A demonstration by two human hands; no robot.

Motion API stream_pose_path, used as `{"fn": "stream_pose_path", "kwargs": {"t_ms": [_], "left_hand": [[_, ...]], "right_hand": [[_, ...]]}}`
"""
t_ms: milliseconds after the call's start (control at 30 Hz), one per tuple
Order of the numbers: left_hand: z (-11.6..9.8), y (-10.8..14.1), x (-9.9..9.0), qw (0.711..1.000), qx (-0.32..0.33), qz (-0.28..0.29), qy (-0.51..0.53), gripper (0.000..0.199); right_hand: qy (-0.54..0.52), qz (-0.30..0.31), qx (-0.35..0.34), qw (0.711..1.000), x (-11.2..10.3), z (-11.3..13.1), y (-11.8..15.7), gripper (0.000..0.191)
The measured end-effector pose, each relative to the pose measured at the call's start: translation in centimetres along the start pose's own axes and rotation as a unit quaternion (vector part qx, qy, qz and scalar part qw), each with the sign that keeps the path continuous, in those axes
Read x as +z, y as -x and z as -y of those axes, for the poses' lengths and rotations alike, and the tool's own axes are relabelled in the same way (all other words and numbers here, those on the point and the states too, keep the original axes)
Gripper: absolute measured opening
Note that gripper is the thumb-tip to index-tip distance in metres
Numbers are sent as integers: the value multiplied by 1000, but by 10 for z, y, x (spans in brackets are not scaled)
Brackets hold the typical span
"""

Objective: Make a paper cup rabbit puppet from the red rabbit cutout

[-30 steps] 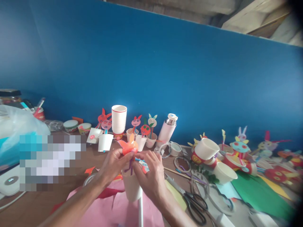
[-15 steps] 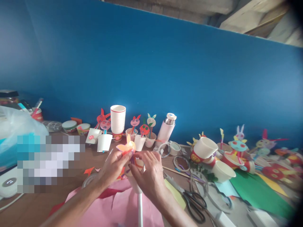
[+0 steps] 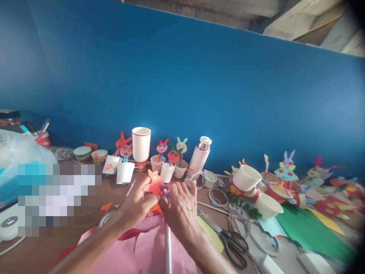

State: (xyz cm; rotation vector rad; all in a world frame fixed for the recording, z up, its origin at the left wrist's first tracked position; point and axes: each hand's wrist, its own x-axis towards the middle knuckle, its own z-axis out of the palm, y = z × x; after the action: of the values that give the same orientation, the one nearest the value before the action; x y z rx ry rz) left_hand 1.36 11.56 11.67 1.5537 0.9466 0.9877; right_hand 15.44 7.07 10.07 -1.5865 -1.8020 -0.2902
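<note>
My left hand (image 3: pixel 142 198) pinches an orange paper animal head (image 3: pixel 154 185) with pointed ears. A purple straw (image 3: pixel 164 191) runs from the head toward my right hand (image 3: pixel 181 205), whose curled fingers close around it. The back of that hand hides most of its grip. Both hands are close together over the pink paper (image 3: pixel 142 251). A long white stick (image 3: pixel 168 251) shows below my right wrist. Orange paper (image 3: pixel 154 211) shows beneath the hands.
Paper cups with animal heads on straws, such as a white cup (image 3: pixel 125 173), line the back by a cup stack (image 3: pixel 141 144) and thermos (image 3: pixel 199 158). Black-handled scissors (image 3: pixel 235 243), tape rolls (image 3: pixel 218 198) and green paper (image 3: pixel 310 232) lie right. A plastic bag (image 3: pixel 25 152) sits left.
The orange head has tilted and dropped slightly between my hands. My right hand has closed in beside the purple straw, and the white cup seen under it before is now out of sight.
</note>
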Motion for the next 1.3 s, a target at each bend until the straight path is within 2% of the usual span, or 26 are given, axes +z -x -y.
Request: {"fn": "stream_pose_path", "kwargs": {"t_ms": [67, 200, 300, 333, 400, 467, 500, 567, 667, 867, 1000, 1067, 1233, 1300], "left_hand": [[0, 1, 0, 1000, -10, 0, -4, 64], [-7, 4, 1, 996, -29, 55, 64, 67], [-14, 6, -2, 990, -45, 81, 104, 64], [-17, 6, -3, 991, -50, 78, 97, 63], [-20, 5, -6, 994, -59, 59, 65, 56], [-22, 4, -9, 997, -65, 25, 44, 44], [-23, 3, -9, 996, -68, 16, 50, 38], [-24, 2, -8, 994, -78, 17, 81, 32], [-21, -1, -6, 989, -83, 45, 114, 33], [-4, -8, -6, 993, -54, 69, 73, 40], [-1, -7, -5, 995, -65, 37, 61, 33], [-4, -6, -5, 996, -68, 21, 61, 29], [-11, -5, -7, 992, -92, -11, 89, 28], [-12, -5, -8, 990, -100, -28, 94, 28]], "right_hand": [[0, -14, 0, 1000, 1, 0, 0, 4], [-38, -30, 4, 999, -1, -4, -2, 10], [-161, -5, 76, 984, -5, -11, -7, 10], [-235, 15, 119, 965, -7, -14, -9, 9], [-383, 63, 199, 900, -8, -20, -13, 8], [-471, 92, 239, 844, -8, -24, -15, 15], [-496, 100, 245, 827, -7, -25, -16, 19], [-532, 108, 249, 802, -5, -25, -17, 23], [-581, 117, 255, 764, -4, -20, -17, 25], [-636, 145, 257, 713, -2, -10, -15, 25], [-645, 153, 263, 701, -1, -8, -13, 25], [-644, 158, 253, 704, -1, -10, -13, 26], [-563, 164, 217, 781, -1, -20, -12, 29], [-541, 158, 216, 797, -3, -22, -12, 28]]}}
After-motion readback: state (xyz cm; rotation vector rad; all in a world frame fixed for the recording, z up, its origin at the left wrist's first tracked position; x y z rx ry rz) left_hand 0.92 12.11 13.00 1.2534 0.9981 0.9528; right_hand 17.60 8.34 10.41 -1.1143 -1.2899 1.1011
